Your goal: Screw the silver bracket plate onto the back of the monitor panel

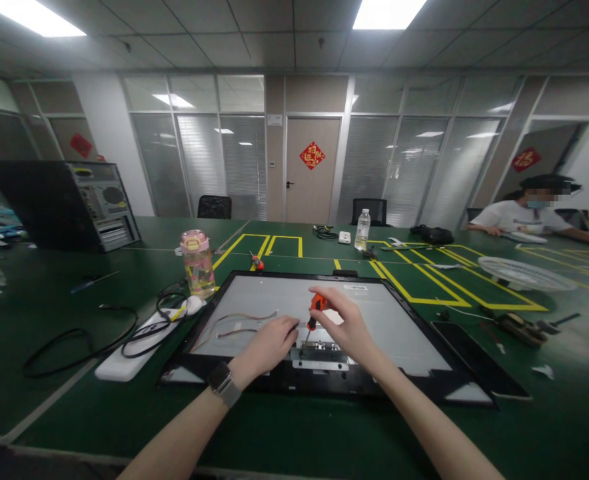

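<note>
A monitor panel (399,333) lies face down on the green table, its grey metal back up inside a black frame. My right hand (347,327) is closed round an orange-handled screwdriver (314,310), whose tip points down at a small metal bracket (319,357) near the panel's front edge. My left hand (269,343), with a watch on the wrist, is curled beside the screwdriver shaft, fingertips pinched near it; what they hold is too small to see. Thin wires (239,323) run across the panel to the left.
A pink bottle (198,263), black cables (99,337) and a white foam strip (139,347) lie to the left. A computer case (74,203) stands at far left. A black phone-like slab (479,363) and tools (519,327) lie right. Another person (529,213) sits at far right.
</note>
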Action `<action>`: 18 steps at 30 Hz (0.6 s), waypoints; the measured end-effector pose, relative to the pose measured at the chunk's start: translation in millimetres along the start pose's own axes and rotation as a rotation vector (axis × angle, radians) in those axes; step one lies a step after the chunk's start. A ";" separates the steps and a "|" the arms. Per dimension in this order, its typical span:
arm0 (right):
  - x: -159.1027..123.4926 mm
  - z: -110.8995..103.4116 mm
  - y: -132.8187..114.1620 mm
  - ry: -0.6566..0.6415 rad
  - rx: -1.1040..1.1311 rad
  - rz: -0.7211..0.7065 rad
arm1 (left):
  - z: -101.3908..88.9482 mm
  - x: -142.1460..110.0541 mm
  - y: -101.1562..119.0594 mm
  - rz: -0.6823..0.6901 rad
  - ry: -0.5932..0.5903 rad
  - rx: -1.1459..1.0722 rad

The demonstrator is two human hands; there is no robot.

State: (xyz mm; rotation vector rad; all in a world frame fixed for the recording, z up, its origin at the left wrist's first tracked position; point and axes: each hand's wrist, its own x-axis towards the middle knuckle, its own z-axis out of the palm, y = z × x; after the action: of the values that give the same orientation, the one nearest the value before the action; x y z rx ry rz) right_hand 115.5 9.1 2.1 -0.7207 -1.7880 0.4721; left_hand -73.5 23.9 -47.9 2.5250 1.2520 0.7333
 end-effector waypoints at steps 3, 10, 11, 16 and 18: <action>-3.3 -1.1 -3.4 -0.023 0.201 0.096 | 0.9 0.1 -0.8 0.011 0.004 0.008; -1.3 0.1 3.2 0.156 0.176 0.104 | 2.6 0.7 -1.5 0.008 0.015 0.035; -0.9 0.6 3.0 0.157 0.160 0.099 | 2.5 0.7 -1.3 0.010 0.020 0.035; 1.9 2.6 -1.1 0.028 0.107 0.073 | 3.3 1.1 -0.9 0.021 0.015 0.025; 2.8 3.2 -1.0 0.000 0.093 0.054 | 4.1 1.0 -0.8 0.017 0.007 0.019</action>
State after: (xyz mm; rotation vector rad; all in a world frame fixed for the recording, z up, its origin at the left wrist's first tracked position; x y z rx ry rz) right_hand 111.6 10.3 3.7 -0.7054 -1.7379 0.5877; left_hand -71.4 25.2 -51.4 2.5527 1.2472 0.7381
